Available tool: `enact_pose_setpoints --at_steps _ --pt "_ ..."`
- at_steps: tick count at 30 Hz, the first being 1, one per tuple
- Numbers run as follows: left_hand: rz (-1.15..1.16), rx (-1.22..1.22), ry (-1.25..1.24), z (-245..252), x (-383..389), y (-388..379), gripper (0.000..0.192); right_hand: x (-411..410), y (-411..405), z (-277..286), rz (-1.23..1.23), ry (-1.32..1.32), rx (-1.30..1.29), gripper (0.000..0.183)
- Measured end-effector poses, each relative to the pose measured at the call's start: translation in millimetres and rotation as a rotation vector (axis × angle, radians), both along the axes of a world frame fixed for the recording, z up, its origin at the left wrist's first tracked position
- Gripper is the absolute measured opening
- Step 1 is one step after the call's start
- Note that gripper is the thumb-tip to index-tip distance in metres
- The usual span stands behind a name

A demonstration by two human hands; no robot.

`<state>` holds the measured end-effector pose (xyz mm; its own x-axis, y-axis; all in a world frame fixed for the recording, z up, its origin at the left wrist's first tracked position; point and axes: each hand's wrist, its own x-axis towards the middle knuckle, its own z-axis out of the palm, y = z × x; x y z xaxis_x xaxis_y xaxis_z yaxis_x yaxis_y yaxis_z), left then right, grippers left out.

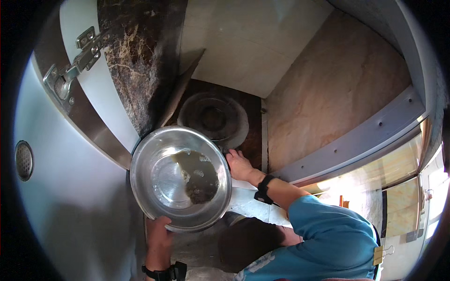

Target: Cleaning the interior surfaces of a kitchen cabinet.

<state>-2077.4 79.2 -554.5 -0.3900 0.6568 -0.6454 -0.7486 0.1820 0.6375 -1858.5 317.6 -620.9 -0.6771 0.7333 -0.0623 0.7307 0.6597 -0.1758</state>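
A wide stainless steel basin (160, 210) is before me, with murky brownish water (202, 179) and patches of foam pooled on its right side. My left hand (160, 228) grips the near rim, thumb over the edge. At the right side of the rim lies my right hand (240, 165), its fingers pointing away from me. Whether those fingers hold the rim or only touch the surface beside it, I cannot tell. Just beyond the basin a dark stone surface (255, 123) carries a round, ringed shape (212, 117), either a mark or a clear dish.
An open white cabinet door (70, 189) with a metal hinge (82, 61) and a round vent (24, 161) stands at left. A brown marbled panel (140, 52) leads to a thin upright board (186, 84). Tiled walls (330, 84) and a grey rail (355, 137) enclose the right.
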Motion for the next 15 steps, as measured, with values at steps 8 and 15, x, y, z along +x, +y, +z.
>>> enact_pose_setpoints --at_steps 8,15 --pt "-0.024 -0.078 0.008 -24.3 -8.5 -11.4 0.046 3.6 34.3 28.8 -0.483 -0.209 -0.135 0.038" --pt "-0.075 -0.214 0.169 12.2 -7.6 -5.7 0.044 18.0 36.1 -8.9 -0.600 -0.096 0.035 0.047"
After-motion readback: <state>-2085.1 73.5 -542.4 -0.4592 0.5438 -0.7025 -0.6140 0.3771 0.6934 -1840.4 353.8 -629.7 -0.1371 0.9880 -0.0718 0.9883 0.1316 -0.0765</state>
